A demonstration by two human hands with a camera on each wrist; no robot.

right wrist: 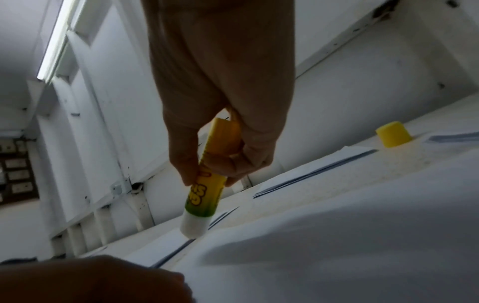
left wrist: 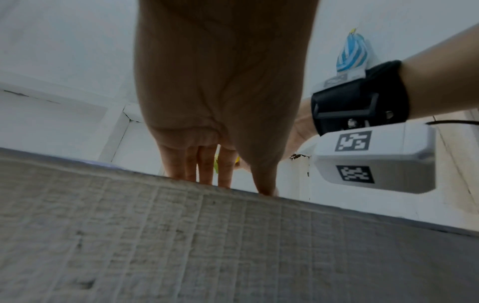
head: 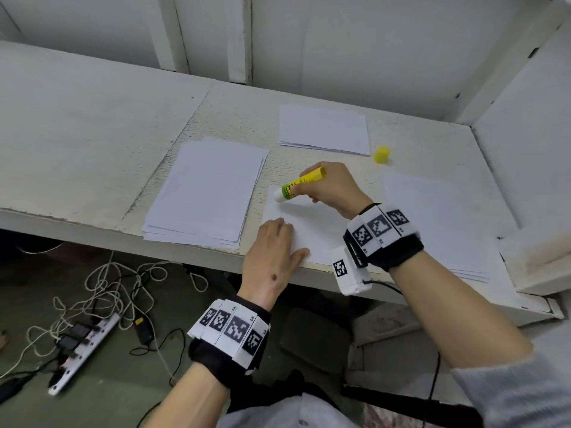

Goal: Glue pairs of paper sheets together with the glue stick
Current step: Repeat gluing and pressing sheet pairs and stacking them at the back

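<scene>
My right hand (head: 327,188) grips a yellow and green glue stick (head: 301,184), uncapped, its white tip touching the far left corner of a white sheet (head: 312,230) at the table's near edge. In the right wrist view the glue stick (right wrist: 207,184) slants down onto that sheet (right wrist: 337,246), fingers and thumb curled round its barrel. My left hand (head: 273,245) lies flat on the sheet's near left part, fingers straight. The left wrist view shows those fingers (left wrist: 207,164) pressing down past the table edge. The yellow cap (head: 382,154) stands apart, behind my right hand.
A pile of white sheets (head: 205,193) lies left of the work sheet, a smaller pile (head: 324,129) at the back, and another pile (head: 445,217) at the right. White walls close in the table (head: 92,125) behind and right. Cables and a power strip (head: 86,350) lie on the floor.
</scene>
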